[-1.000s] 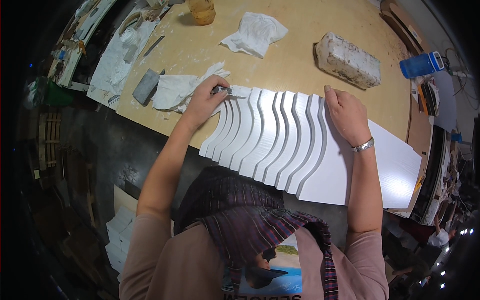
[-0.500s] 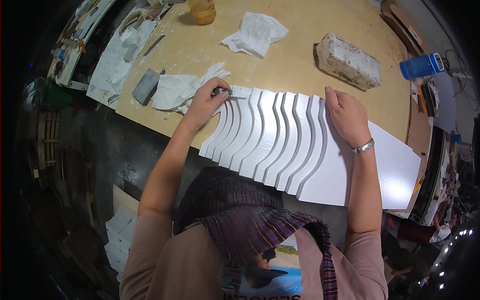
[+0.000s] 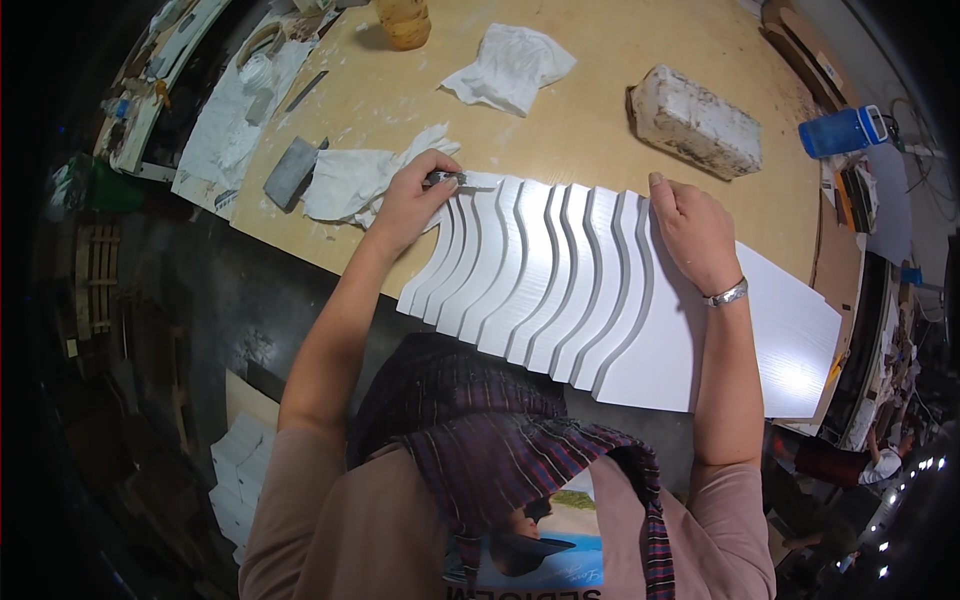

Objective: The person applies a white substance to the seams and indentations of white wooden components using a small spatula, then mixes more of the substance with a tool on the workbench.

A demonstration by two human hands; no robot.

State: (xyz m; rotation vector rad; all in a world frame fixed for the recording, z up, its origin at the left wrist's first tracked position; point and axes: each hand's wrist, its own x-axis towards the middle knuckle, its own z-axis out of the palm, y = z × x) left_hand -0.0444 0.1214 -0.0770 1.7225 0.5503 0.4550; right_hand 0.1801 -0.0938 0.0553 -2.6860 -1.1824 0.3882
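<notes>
Head view, going left to right: a grey block [image 3: 292,173] is seen well left of the left hand [image 3: 408,200], with a rumpled white cloth [image 3: 345,185] lying between the two, close by the wrist. An amber cup [image 3: 405,22] is parked beyond that hand, toward the far side of the wooden tabletop [image 3: 580,140]. The left hand itself is pretty much closed, and a small dark tool [image 3: 443,178] is pinched in it, held at the far left corner of a fanned-out row of white panels [image 3: 540,270]. Those panels are laid between the hands and on past the right hand [image 3: 697,230], overlapped so their wavy edges step along one after another. Progress-wise, the faces look already white and the fanning looks sorted, and it seems only the leftmost end is being worked at. Whether the edges over by the right hand have been gone over or are left to do honestly can't be told. The right hand is half curled on the panels' far edge; some fingertips are hidden, so a real grip can't be confirmed. Beyond it a stained white block [image 3: 700,125] is left, and a blue bottle [image 3: 835,132] is spotted further right.
</notes>
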